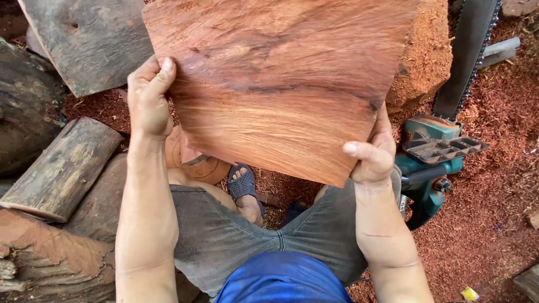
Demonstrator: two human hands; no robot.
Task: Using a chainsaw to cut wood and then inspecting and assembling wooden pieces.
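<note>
Hands left (147, 101) and right (371, 156) each clench a side edge of the reddish wood slab (281, 78), its face up, grain running left to right.

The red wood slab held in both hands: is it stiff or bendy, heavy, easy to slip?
The wood slab likely stays stiff: it spans flat between the left hand and right hand. Probably fairly heavy, being wide and needing both hands. Its rough sawn face should grip well, though loose sawdust could make it slippery.
</note>
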